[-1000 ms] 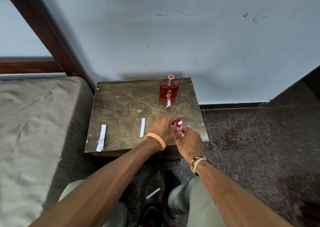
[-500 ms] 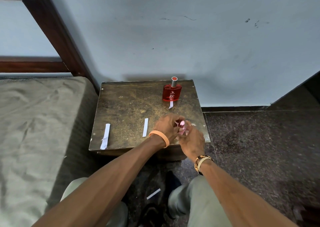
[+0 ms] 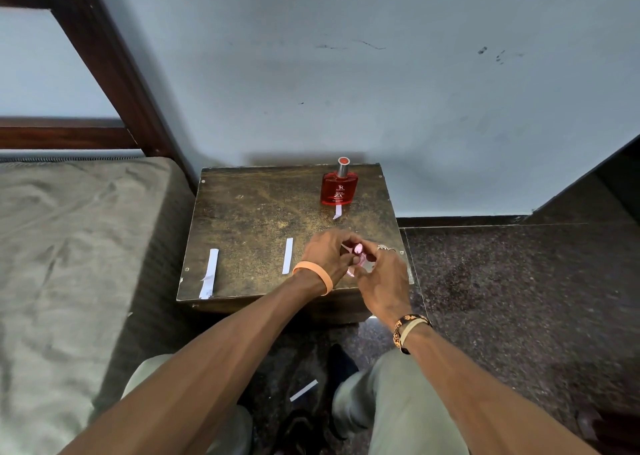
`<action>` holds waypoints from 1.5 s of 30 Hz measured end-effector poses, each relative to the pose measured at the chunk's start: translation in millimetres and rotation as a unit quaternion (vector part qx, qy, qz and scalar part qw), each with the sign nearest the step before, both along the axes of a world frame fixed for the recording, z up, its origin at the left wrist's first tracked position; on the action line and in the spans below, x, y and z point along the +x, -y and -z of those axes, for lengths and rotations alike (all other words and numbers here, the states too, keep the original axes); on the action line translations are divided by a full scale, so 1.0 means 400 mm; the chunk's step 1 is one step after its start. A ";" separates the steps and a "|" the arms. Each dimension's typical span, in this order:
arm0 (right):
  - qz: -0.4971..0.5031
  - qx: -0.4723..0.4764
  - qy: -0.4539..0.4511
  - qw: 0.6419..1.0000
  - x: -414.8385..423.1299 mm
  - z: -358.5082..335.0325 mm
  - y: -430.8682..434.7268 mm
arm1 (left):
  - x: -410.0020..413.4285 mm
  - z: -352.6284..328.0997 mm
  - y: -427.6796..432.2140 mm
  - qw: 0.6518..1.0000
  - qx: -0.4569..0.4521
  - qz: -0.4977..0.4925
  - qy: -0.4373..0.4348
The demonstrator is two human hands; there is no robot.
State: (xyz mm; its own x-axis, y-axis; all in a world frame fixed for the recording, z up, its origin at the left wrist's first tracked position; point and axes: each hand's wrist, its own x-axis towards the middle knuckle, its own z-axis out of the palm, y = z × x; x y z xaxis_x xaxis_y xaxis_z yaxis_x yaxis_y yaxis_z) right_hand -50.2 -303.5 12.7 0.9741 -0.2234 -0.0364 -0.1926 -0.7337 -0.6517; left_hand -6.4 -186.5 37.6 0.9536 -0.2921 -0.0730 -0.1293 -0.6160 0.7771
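both hands meet over the lower right part of the table [image 3: 256, 212], just right of the frame's centre. the pink bottle [image 3: 357, 250] sits between them, above the table's near right corner, mostly hidden by fingers. the left hand [image 3: 327, 253] comes in from the left, its fingers curled tight on the bottle's pink top. the right hand [image 3: 381, 276] comes in from the right, with fingers and thumb bent round the clear lower part. neither hand is spread wide; both grip the bottle. what is inside it, and how full it is, cannot be told: only a pink tint and some clear glass show.

the red bottle [image 3: 338, 188] stands upright at the table's far right, close to the wall [image 3: 381, 90], well apart from the hands. it shows red through its whole body, so it looks filled, though glass and liquid cannot be told apart. it has a silver neck with a red disc on top.

a short strip [image 3: 336, 211] pokes out toward the viewer from under the red bottle. a middle strip [image 3: 287, 255] lies flat just left of the left hand. a left strip [image 3: 209, 273] lies near the table's near left edge. a fourth strip [image 3: 303, 390] lies on the floor [image 3: 519, 281] between the knees, bottom centre.

an orange band [image 3: 313, 275] is on the left wrist, a bracelet [image 3: 408, 330] on the right wrist, and a ring [image 3: 383, 247] on a right finger. a mattress [image 3: 69, 264] fills the left of the frame.
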 end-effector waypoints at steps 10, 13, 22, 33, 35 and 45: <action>0.019 0.012 -0.009 1.000 0.004 -0.019 -0.004 | 0.005 0.012 0.000 0.999 0.032 0.019 -0.004; 0.027 0.005 -0.013 1.000 0.006 -0.016 -0.002 | 0.004 0.019 0.001 1.000 0.008 0.003 -0.015; 0.044 -0.021 0.010 0.999 0.009 -0.020 -0.006 | -0.003 0.018 0.000 1.000 -0.016 -0.018 0.019; -0.002 0.035 0.085 0.996 0.043 -0.156 -0.095 | 0.020 -0.088 -0.101 0.992 -0.064 -0.053 0.093; -0.020 0.059 0.080 0.995 0.066 -0.177 -0.138 | 0.035 -0.105 -0.149 0.991 -0.067 -0.070 0.095; -0.155 0.098 0.001 0.983 0.220 -0.190 -0.393 | 0.122 -0.076 -0.421 0.977 -0.039 -0.186 0.101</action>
